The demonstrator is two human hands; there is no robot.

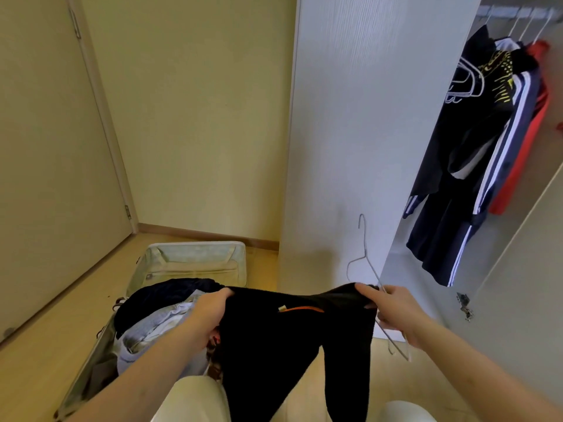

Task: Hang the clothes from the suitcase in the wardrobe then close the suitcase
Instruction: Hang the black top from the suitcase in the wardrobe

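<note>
Left hand [210,312] and right hand [393,312] each pinch a shoulder of the black knit garment [289,339], stretched above the open pale fabric suitcase [195,263]; the right grip also holds the thin wire hanger [365,257]. Risk: hanger probably slips, fingers overloaded.

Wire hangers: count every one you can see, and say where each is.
5, maybe more hidden. One bare wire hanger is held in the right hand with the black garment. Four hooks on the wardrobe rail carry the hung clothes.

left hand [210,312] grips black garment [292,336] | right hand [393,309] grips garment, wire hanger [365,260]
</note>
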